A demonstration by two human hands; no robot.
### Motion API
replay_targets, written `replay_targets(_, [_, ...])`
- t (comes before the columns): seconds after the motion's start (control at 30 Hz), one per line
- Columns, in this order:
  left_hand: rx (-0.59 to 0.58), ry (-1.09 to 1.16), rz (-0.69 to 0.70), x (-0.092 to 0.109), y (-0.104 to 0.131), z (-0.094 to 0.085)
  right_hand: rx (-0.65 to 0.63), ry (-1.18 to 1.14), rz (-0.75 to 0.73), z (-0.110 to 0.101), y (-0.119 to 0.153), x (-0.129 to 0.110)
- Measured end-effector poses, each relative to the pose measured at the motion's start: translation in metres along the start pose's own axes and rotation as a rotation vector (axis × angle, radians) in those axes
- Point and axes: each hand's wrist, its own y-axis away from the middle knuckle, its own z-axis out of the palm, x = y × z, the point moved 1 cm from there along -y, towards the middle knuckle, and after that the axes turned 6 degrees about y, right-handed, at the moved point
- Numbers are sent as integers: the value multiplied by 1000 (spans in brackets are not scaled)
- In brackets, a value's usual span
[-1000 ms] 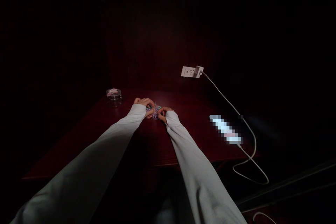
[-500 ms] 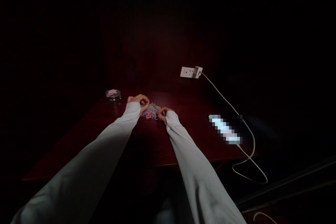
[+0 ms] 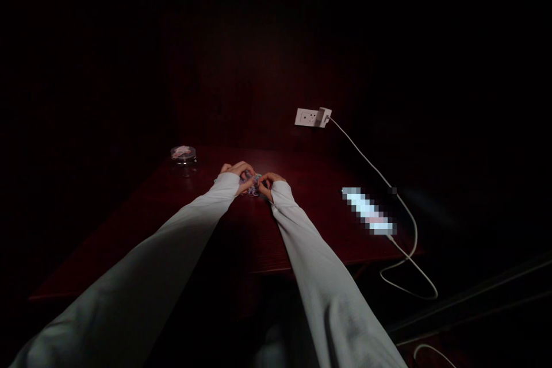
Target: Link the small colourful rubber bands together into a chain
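A small heap of thin, coloured pieces, mostly purple with bits of green and pink, lies on the dark red table. Over its left side is my left hand, fingers curled inward and closed on something I cannot make out. My right hand is at the right edge of the heap, its fingers bent together in a pinch; what they hold is too small to name. The fingertips of both hands are close together, and they hide much of the heap.
A round clear container with a patterned lid stands at the back left. On the right lies a lit, blurred phone with a white cable running to a charger in the wall socket.
My left hand has moved right over the heap, closer to my right hand, and covers more of it. My right hand has barely moved.
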Motion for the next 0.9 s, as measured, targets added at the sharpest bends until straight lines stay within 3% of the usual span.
replay_targets(0.37, [20,-3,-39,0,1,-5,39,13,11,-1,-1,4])
replay_targets(0.6, [-32,-39,57,2,2,0,42,31,-17,0,-1,2])
replay_targets(0.9, [-54,-57,81,-10,-1,3,25,7,-15,-1,0,0])
